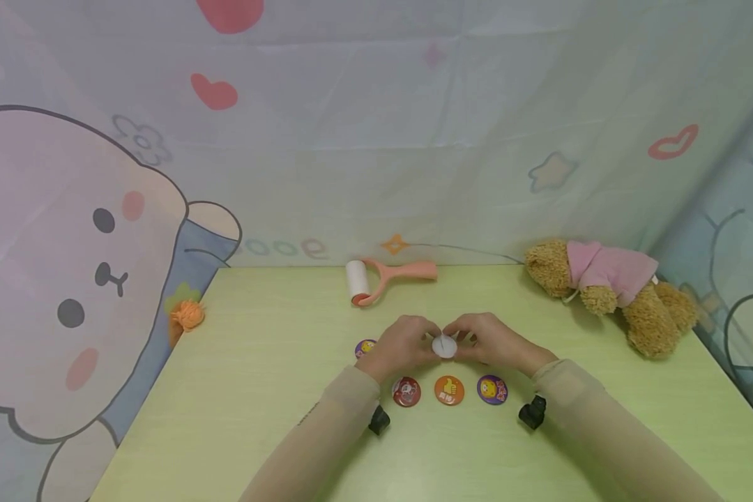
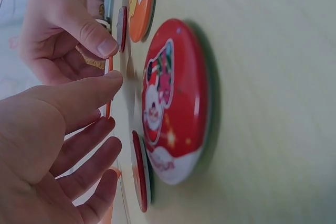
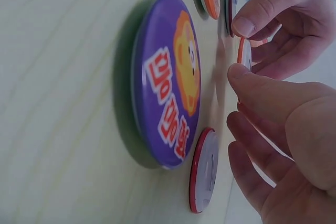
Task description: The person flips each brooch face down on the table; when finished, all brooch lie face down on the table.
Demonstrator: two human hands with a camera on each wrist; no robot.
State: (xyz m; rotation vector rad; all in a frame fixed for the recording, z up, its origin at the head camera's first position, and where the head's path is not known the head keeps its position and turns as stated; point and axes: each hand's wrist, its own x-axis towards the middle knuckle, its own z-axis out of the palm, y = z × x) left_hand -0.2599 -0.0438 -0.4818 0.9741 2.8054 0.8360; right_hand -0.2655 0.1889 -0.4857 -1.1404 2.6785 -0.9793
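Observation:
Between the two hands is a round pin badge, its white back towards the head camera and its thin orange edge visible in both wrist views. My left hand pinches its left side between thumb and fingers. On the opposite side, the thumb and fingers of my right hand pinch it too. Just below the hands lie a red Santa badge, an orange thumbs-up badge and a purple badge with a yellow cartoon face. Another purple badge is partly hidden by the left hand.
A red-rimmed badge lies back up near the right hand. Behind the hands is an orange-handled lint roller. A teddy bear in pink lies at the right rear, and a small orange object sits at the table's left edge.

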